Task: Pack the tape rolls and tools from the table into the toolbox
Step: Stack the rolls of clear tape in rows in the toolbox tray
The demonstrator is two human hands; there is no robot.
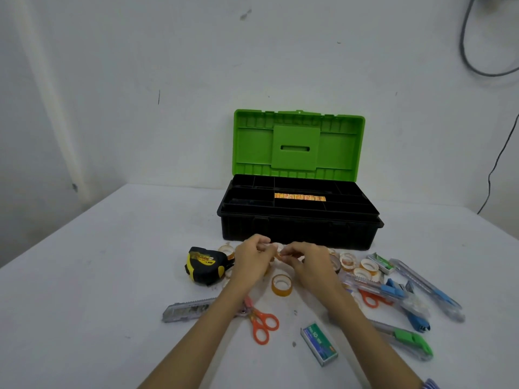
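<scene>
Both hands [276, 258] pinch small glossy tape rolls [278, 254].

From my remote seat I see two bare forearms reaching up from the bottom edge, ending in the bare left hand [250, 258] and the bare right hand [309, 262], with no gloves, rings or watch visible on either. The left arm is uncovered as far as it shows. At the right arm's lower end sits a narrow lilac striped cuff [429, 384] (only a sliver shows at the corner).
</scene>
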